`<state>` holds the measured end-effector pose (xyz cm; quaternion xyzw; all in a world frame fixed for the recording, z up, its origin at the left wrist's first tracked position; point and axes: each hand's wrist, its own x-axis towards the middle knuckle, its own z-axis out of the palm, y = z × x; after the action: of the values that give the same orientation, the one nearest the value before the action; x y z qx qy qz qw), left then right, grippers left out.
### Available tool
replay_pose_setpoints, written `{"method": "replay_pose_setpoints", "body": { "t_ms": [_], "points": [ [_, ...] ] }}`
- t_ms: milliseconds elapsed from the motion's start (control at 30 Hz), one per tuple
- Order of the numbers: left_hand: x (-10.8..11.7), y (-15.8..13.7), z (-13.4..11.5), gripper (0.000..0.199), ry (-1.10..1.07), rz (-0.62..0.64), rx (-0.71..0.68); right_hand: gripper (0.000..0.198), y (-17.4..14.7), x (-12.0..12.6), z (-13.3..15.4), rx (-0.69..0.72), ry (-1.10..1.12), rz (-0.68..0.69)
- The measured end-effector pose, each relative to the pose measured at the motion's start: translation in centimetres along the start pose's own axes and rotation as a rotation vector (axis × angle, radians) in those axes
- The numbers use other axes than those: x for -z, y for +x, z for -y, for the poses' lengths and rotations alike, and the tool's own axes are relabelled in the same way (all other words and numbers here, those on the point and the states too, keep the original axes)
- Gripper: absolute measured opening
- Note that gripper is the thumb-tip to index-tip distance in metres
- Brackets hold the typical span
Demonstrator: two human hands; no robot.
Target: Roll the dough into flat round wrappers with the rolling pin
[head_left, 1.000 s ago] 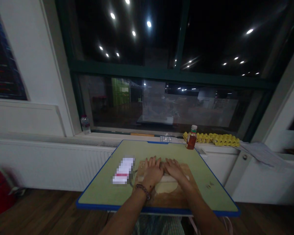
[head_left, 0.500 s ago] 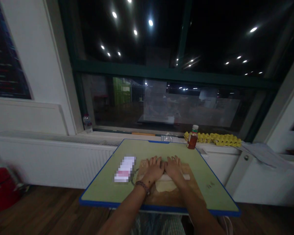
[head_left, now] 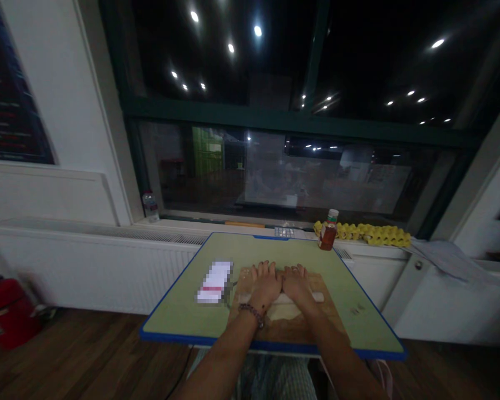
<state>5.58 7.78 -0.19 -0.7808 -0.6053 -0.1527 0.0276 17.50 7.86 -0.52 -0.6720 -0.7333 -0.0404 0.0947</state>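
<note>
My left hand point(head_left: 266, 283) and my right hand point(head_left: 296, 284) lie side by side on a pale rolling pin point(head_left: 318, 298), palms down with fingers stretched forward. Between them the thumbs nearly meet. Most of the pin is covered by the hands; its right end sticks out. A flat sheet of pale dough point(head_left: 284, 313) shows on the near side of the pin. Both rest on a wooden board point(head_left: 329, 323). A beaded bracelet point(head_left: 252, 312) circles my left wrist.
Left of the board, a phone point(head_left: 215, 282) with a blurred-out screen lies on the green table point(head_left: 179, 316). A bottle of reddish-brown liquid point(head_left: 328, 230) stands at the far right corner. Beyond it are yellow egg trays point(head_left: 362, 233) on the sill, and a clear bottle point(head_left: 150, 206) farther left.
My view has tipped down slightly. My left wrist has moved a little to the right, towards the other arm. Both hands stay on the rolling pin.
</note>
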Motion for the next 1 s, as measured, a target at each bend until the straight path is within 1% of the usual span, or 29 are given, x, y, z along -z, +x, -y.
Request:
{"method": "replay_pose_setpoints", "body": {
  "t_ms": [67,100,233,367,467,533,600,700,767,867,933,1000],
  "points": [
    [0.5,-0.9,-0.3,0.047,0.009,0.029,-0.035,0.040,-0.9,0.2,0.0,0.001,0.001,0.001],
    [0.9,-1.3,-0.4,0.046,0.007,0.022,-0.049,0.042,-1.4,0.3,0.0,-0.004,-0.002,-0.008],
    [1.8,-2.7,-1.1,0.044,0.010,-0.067,-0.091,0.048,-2.9,0.9,0.1,-0.047,-0.008,-0.054],
    [1.7,-2.0,-1.1,0.044,-0.001,-0.117,-0.039,0.049,-2.2,1.2,0.3,-0.063,0.027,-0.020],
    [1.6,-0.9,-0.9,0.046,-0.015,-0.139,0.000,0.046,-1.1,1.3,0.3,-0.032,0.029,0.018],
    [1.7,-0.6,-0.9,0.046,-0.011,-0.140,0.011,0.045,-0.7,1.3,0.3,-0.005,0.026,0.040],
    [1.9,-0.9,-0.9,0.044,-0.008,-0.112,0.009,0.045,-0.9,1.3,0.3,0.009,0.020,0.056],
    [2.1,-2.1,-1.1,0.040,-0.002,-0.066,-0.040,0.049,-2.2,1.8,0.5,-0.018,0.001,0.045],
    [2.2,-3.2,-1.2,0.041,0.000,-0.067,-0.072,0.051,-3.6,2.4,0.8,-0.037,-0.018,0.023],
    [2.3,-4.6,-1.3,0.042,-0.006,-0.077,-0.071,0.050,-5.6,3.0,1.1,-0.005,-0.032,0.001],
    [2.4,-5.1,-1.3,0.042,-0.013,-0.080,-0.066,0.050,-6.2,3.0,1.1,0.022,-0.027,-0.013],
    [2.5,-5.1,-1.3,0.042,-0.017,-0.076,-0.073,0.050,-6.0,2.6,1.0,0.033,-0.013,-0.015]
  ]
}}
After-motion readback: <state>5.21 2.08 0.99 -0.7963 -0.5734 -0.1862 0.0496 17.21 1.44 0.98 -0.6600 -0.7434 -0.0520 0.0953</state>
